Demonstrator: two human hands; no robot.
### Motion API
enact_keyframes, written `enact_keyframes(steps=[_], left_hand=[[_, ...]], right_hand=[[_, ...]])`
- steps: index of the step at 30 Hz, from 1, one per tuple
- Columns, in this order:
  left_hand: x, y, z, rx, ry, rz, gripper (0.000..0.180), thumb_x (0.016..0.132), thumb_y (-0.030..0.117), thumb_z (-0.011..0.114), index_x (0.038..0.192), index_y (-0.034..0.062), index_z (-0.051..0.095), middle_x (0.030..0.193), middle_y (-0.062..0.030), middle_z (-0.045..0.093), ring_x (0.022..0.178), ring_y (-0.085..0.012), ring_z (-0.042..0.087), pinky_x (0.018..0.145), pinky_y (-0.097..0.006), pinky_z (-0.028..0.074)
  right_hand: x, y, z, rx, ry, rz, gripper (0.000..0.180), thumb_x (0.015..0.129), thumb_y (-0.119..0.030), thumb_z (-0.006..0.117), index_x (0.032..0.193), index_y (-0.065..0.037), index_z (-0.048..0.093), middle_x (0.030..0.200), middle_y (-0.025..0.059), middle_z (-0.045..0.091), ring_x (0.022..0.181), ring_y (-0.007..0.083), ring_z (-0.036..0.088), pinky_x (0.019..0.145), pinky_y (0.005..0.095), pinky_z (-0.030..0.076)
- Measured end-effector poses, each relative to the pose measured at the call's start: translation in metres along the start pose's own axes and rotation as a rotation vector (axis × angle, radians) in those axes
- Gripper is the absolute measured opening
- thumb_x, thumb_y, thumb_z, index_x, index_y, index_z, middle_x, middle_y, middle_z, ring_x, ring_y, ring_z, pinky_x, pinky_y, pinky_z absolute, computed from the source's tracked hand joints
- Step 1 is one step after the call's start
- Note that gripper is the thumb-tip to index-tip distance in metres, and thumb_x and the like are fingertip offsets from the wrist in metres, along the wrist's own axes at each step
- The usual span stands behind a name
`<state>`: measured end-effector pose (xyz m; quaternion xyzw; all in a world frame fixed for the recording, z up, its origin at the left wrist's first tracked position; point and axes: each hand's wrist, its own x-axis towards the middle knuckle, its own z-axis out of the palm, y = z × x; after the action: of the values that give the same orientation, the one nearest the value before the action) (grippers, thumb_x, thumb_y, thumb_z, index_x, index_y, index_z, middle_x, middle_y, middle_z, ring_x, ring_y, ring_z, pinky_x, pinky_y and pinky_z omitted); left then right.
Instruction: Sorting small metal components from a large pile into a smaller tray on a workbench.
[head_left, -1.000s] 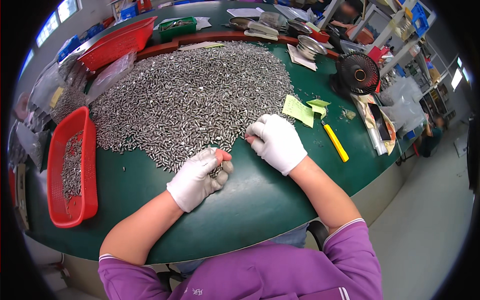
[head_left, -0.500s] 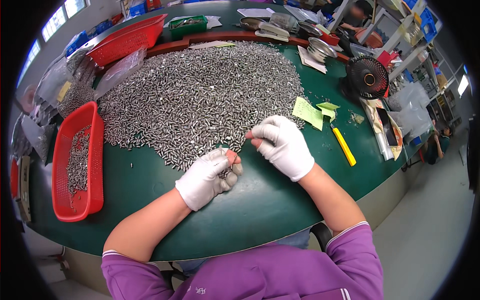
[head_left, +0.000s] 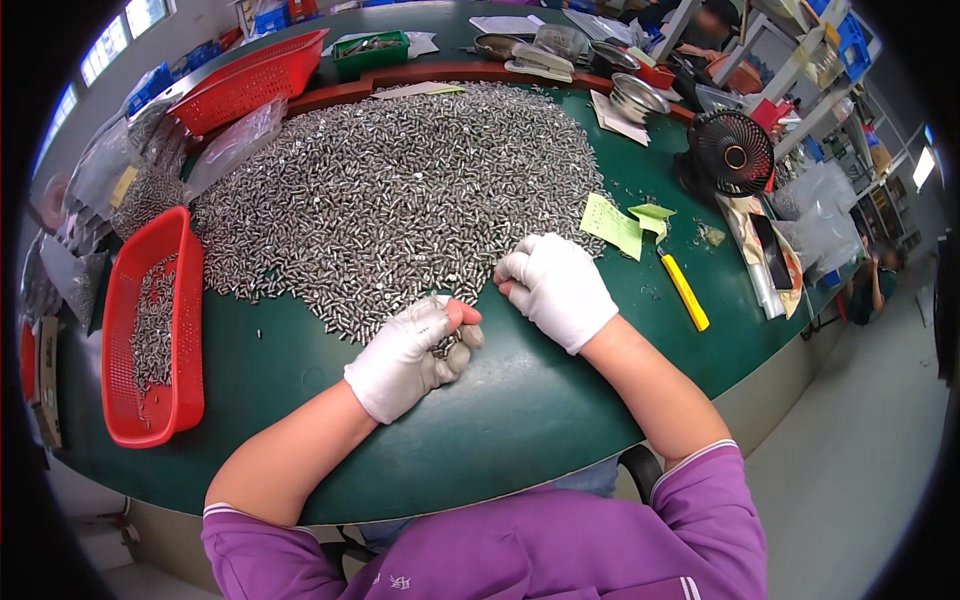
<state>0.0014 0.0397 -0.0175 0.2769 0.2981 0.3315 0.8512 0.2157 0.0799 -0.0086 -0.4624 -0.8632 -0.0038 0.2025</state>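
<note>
A wide heap of short, silvery metal pieces like small screws (head_left: 400, 190) covers the middle of the green table (head_left: 480, 430). My left hand (head_left: 415, 350), in a white glove with bare fingertips, is cupped at the heap's near edge. Several of the metal pieces show inside its curled fingers, under the thumb. To its right, my right hand (head_left: 560, 290), gloved the same way, is bent over the heap's near right edge. Its fingers are drawn together and pointed down, and whatever lies between the tips is hidden.
A red basket (head_left: 190, 330) with more metal pieces stands at left. On the right lie a yellow-handled cutter (head_left: 685, 290), green paper slips (head_left: 612, 226) and a black fan (head_left: 732, 153). A larger red basket (head_left: 255, 80) and a green tray (head_left: 370, 60) stand beyond the heap.
The fingertips of my right hand have dipped and curled in closer to the heap. My left hand has stayed nearly in place, still cupping metal pieces, its thumb slightly shifted.
</note>
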Motion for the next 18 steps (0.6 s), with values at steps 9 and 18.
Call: enact_keyframes(steps=[9, 18], left_hand=[[0.005, -0.005, -0.006, 0.004, -0.016, -0.029, 0.015, 0.09, 0.021, 0.06, 0.1, 0.0108, 0.055, 0.086, -0.001, 0.061, 0.063, -0.0058, 0.051, 0.056, -0.018, 0.04], [0.003, -0.003, -0.005, 0.014, -0.083, -0.064, 0.017, 0.089, 0.022, 0.062, 0.1, 0.011, 0.055, 0.085, -0.0004, 0.06, 0.067, -0.0057, 0.053, 0.056, -0.016, 0.041]], right_hand=[[0.001, -0.025, -0.022, 0.183, 0.078, -0.173, 0.013, 0.072, -0.022, 0.068, 0.078, -0.012, 0.063, 0.076, 0.0054, 0.058, 0.074, 0.027, 0.057, 0.066, 0.0397, 0.047], [-0.002, -0.023, -0.013, 0.466, 0.099, -0.215, 0.017, 0.069, -0.022, 0.072, 0.079, -0.011, 0.064, 0.077, 0.0052, 0.061, 0.072, 0.0268, 0.059, 0.064, 0.0379, 0.048]])
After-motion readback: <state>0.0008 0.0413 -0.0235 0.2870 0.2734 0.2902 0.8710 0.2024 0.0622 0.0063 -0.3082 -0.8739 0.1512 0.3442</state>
